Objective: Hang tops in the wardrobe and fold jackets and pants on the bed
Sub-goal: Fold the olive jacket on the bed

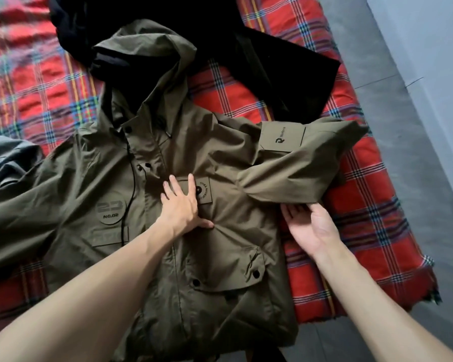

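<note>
Nearest to me, the olive hooded jacket (220,257) lies front side up on the bed (37,74), its hem toward the person and its front closed, so the body is already flat enough for folding. The left hand (183,205) rests palm down on the chest beside a small printed patch, with its fingers (168,188) spread apart and straight. I think it is there to pin the cloth so that the body does not slide when the sleeve comes over. The right hand (309,226) is turned palm up at the edge of the jacket, its fingers (289,215) loosely extended with the tips under the lower edge of the right sleeve (293,165). They seem to support it, not to clamp it. This sleeve is partly bent inward across the chest, while the other sleeve is spread out to the left side. Further away, the hood (152,61) is crumpled on a black garment (272,61), which waits on the red tartan blanket (351,231). A grey cloth (8,158) lies at the left edge.
</note>
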`<state>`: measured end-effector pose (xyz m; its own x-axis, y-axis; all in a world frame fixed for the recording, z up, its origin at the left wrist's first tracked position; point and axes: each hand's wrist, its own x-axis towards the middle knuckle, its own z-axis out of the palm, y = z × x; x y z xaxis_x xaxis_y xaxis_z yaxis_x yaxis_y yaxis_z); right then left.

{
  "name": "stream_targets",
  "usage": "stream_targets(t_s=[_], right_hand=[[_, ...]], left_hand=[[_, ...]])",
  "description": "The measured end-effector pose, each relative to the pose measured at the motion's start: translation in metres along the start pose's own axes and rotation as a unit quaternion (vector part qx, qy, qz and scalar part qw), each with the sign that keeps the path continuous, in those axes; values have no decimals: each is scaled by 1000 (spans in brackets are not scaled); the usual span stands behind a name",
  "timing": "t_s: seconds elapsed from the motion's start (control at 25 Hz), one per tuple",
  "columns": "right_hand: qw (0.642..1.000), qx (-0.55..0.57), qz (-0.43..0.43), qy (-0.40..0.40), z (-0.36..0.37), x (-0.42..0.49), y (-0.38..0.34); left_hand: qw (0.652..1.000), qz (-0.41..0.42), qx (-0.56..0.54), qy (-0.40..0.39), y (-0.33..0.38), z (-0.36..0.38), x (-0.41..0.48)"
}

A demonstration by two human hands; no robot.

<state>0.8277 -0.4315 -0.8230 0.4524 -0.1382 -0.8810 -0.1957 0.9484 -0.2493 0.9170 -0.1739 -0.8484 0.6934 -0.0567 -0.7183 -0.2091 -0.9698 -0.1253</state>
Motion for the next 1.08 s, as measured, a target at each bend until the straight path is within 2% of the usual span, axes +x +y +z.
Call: stream_targets(t_s=[0.2,0.28,0.32,0.36,0.4,0.44,0.52,0.56,0.6,0.64,0.68,0.72,0.76,0.8,0.84,0.88,0.92,0.96,1.0,1.08], right_hand=[[997,17,-15,74,15,-2,-17],[986,-47,-110,118,16,-9,-19],[961,-130,-191,154,15,-15,-19],[909,-238,-278,198,13,-21,-20],[842,-329,-360,232,15,-30,-23],[780,-387,-429,240,17,-40,-26],[695,-437,-532,207,21,-65,-21],[658,-463,-570,167,26,-82,-9],[624,-504,-588,103,29,-96,10],[596,-561,-575,4,29,-109,35],[562,-626,-528,-117,25,-117,63],[516,-683,-462,-230,24,-126,91],[488,-715,-400,-301,20,-130,113],[506,-721,-353,-314,18,-130,127],[577,-694,-324,-284,23,-130,137],[643,-663,-318,-215,28,-123,146],[692,-641,-305,-133,30,-114,152],[720,-636,-269,-64,33,-103,157],[749,-628,-211,-19,34,-91,163],[792,-603,-92,32,38,-73,183]], left_hand=[[1000,4,-2,-1,-1,2,1],[1000,13,-4,7,-3,3,3],[1000,19,-6,8,-5,2,3],[1000,27,-13,4,-8,2,2],[999,39,-32,-4,-11,0,2],[996,52,-70,-15,-15,-3,2],[971,76,-223,-42,-33,-18,-4],[929,79,-356,-56,-48,-29,-11],[851,73,-515,-70,-63,-43,-20],[753,64,-650,-78,-80,-55,-31],[663,60,-741,-85,-100,-65,-43],[598,63,-794,-90,-120,-73,-55],[570,65,-814,-89,-138,-77,-64],[568,57,-817,-86,-154,-74,-71],[578,37,-811,-83,-166,-67,-77],[608,8,-791,-72,-177,-54,-81],[661,-21,-747,-59,-182,-39,-80],[717,-50,-694,-40,-184,-24,-79],[756,-73,-650,-24,-184,-11,-79],[791,-110,-602,2,-182,9,-77]])
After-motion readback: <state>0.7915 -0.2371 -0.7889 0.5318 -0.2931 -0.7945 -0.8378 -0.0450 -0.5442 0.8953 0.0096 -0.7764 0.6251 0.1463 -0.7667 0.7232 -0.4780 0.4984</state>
